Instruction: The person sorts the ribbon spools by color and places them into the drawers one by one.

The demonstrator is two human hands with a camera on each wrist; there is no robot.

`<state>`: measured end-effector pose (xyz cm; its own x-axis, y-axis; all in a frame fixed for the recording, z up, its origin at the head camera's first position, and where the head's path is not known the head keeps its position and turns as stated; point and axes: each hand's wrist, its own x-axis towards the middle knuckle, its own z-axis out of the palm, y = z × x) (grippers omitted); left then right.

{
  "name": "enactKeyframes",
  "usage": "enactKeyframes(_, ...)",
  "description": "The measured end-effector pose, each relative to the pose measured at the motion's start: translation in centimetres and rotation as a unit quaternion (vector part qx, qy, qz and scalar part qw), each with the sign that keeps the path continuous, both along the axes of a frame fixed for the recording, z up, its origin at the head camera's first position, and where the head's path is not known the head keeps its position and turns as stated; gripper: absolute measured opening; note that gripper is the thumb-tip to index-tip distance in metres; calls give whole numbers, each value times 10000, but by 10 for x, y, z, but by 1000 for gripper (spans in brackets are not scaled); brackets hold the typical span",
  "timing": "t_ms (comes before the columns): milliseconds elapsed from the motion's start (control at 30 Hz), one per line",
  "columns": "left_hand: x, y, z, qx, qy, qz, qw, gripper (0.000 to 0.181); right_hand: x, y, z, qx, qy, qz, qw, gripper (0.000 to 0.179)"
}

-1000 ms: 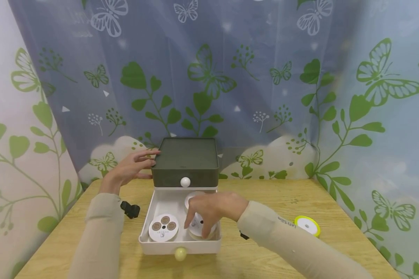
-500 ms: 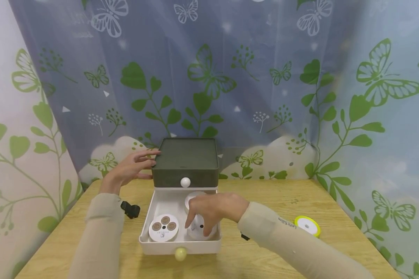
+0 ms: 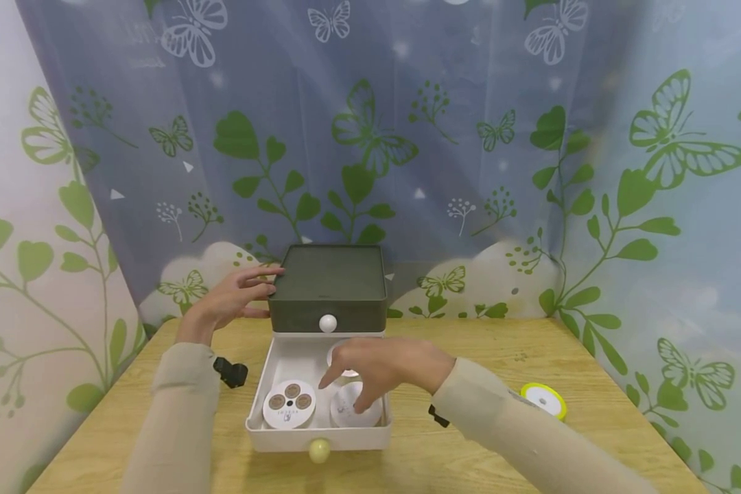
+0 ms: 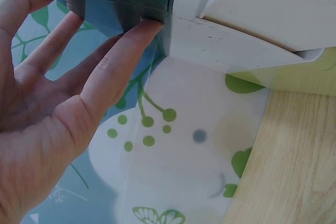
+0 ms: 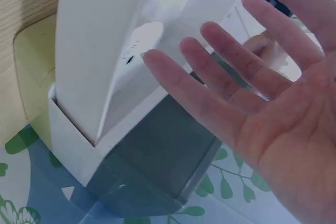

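Observation:
My left hand [image 3: 231, 296] rests its outstretched fingertips on the left side of a dark green drawer box [image 3: 333, 274]; the left wrist view shows the thumb against its lower edge. Under it, a white drawer [image 3: 321, 439] with a pale yellow knob is pulled out. My right hand [image 3: 392, 370] hovers over the drawer's right side, fingers spread and palm bare in the right wrist view. Below that hand lies a white round spool [image 3: 346, 415], partly covered by it. Another white spool [image 3: 332, 358] sits behind, mostly hidden. At the front left lies a spool [image 3: 289, 414] with three brown round openings.
A white disc with a yellow rim [image 3: 542, 400] lies on the wooden table [image 3: 469, 439] to the right. The upper compartment has a white knob [image 3: 328, 323]. A butterfly-patterned curtain [image 3: 469, 171] hangs behind the table.
My right hand has let go of the front right spool and risen off it, shifting slightly right with its fingers spreading. The spool stays in the drawer. My left hand has not moved.

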<state>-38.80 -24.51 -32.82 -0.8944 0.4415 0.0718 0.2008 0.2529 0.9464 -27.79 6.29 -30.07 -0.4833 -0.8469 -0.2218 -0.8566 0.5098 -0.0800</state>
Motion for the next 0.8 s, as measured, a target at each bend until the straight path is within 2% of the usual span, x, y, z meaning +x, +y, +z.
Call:
enactKeyframes(167,0,0,-1,-29,39,13,10000,59,6,4,6,-444,-43,247,9987,52)
enactKeyframes(333,-1,0,-2,-5,10,21,10000,59,14,9,8,-841,-233,292,9958,44)
enactKeyframes(567,-1,0,-2,12,-5,38,10000,58,27,13,4,-1011,-174,341,9941,36)
enactKeyframes(800,-1,0,-1,35,-15,21,10000,58,38,14,-3,-1113,-364,453,9921,32)
